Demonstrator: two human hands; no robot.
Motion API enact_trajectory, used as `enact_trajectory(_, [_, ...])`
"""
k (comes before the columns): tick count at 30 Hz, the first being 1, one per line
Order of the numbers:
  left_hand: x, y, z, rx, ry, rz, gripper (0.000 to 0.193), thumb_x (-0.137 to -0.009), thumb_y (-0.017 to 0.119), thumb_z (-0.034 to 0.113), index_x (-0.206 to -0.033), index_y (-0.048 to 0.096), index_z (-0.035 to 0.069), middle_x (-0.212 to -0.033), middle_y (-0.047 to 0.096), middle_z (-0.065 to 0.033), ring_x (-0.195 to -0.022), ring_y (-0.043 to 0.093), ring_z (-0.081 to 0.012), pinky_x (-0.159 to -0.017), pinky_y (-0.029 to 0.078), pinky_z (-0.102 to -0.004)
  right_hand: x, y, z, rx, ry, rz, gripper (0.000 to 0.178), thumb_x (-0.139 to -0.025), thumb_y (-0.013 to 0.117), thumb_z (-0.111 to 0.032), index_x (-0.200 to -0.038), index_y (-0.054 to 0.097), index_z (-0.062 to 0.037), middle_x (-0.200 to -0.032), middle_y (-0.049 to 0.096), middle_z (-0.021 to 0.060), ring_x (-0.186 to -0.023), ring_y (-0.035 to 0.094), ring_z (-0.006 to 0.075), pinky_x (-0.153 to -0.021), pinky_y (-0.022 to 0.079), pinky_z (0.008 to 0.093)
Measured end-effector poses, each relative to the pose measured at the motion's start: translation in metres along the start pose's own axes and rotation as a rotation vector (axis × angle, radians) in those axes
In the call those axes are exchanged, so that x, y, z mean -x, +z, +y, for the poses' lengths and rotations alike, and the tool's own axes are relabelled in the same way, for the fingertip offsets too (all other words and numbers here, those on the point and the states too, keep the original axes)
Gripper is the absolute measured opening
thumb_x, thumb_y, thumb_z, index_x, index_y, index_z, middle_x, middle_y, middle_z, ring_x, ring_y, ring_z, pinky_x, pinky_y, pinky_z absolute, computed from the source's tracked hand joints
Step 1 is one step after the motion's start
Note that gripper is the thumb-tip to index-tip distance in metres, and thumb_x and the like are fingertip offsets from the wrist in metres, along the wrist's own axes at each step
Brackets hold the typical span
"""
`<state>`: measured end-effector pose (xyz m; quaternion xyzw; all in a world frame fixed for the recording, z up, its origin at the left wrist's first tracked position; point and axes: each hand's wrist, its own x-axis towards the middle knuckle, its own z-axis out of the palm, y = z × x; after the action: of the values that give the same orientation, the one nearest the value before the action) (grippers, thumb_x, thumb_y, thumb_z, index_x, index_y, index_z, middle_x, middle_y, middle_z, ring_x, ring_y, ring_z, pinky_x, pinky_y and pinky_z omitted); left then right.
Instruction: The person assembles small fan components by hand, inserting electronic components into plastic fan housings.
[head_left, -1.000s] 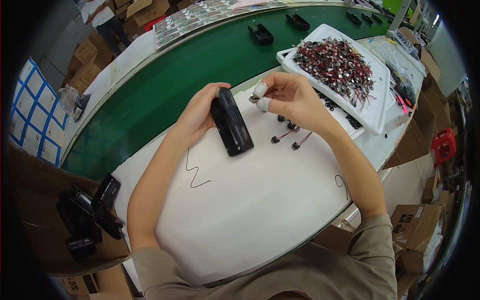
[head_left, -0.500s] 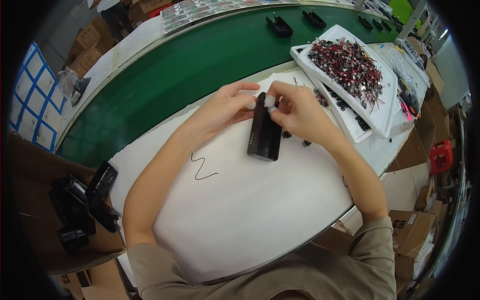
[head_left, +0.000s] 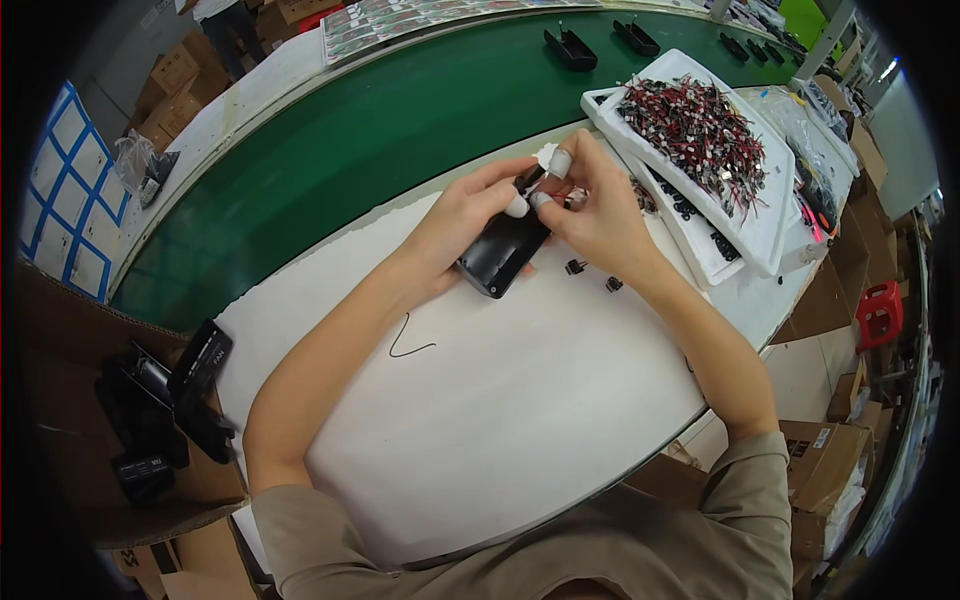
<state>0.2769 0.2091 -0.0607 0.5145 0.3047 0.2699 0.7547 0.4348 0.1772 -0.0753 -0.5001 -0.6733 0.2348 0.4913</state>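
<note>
My left hand (head_left: 458, 222) is closed round a black oblong plastic housing (head_left: 502, 256), held tilted over the white paper (head_left: 490, 400). My right hand (head_left: 607, 208) pinches at the housing's far end, its thumb and forefinger close together. White covers sit on some of my fingertips. A bit of red wire shows by the right fingers, but what they pinch is too small and hidden to name. Just right of the housing, small black parts (head_left: 575, 267) lie on the paper.
A white foam tray (head_left: 770, 235) heaped with red-and-black wired parts rests on another tray (head_left: 715, 268) at the right. Behind runs a green conveyor belt (head_left: 330, 190) carrying black shells (head_left: 571, 50). A cardboard box (head_left: 80, 320) with black housings stands left. A person (head_left: 225, 30) stands far left.
The housing has swung so its near end points left and its face has turned. My left hand has wrapped round it, and my right fingers have shifted to its far end. Shells on the belt moved right.
</note>
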Motion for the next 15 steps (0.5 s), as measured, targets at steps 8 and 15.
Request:
enact_trajectory(8, [0.003, -0.001, 0.005, -0.035, -0.110, 0.009, 0.045, -0.087, 0.034, 0.029, -0.124, 0.038, 0.004, -0.090, 0.056, -0.0108, -0.068, 0.060, -0.0159, -0.050, 0.053, -0.0282, 0.000, 0.001, -0.003, -0.072, 0.094, -0.053, 0.025, -0.072, 0.055, 0.006, -0.088, 0.040, -0.0035, -0.079, 0.058, 0.0075, -0.072, 0.055, 0.0093, -0.057, 0.047, 0.0224])
enact_trajectory(15, [0.002, -0.003, 0.003, -0.042, -0.170, -0.025, 0.044, -0.089, 0.034, 0.040, -0.122, 0.039, 0.012, -0.083, 0.058, -0.0105, -0.071, 0.062, -0.0157, -0.044, 0.051, -0.0247, 0.005, 0.004, -0.022, -0.005, 0.120, -0.099, 0.026, -0.070, 0.057, 0.005, -0.090, 0.042, -0.0037, -0.079, 0.059, 0.0071, -0.070, 0.055, 0.0083, -0.054, 0.045, 0.0209])
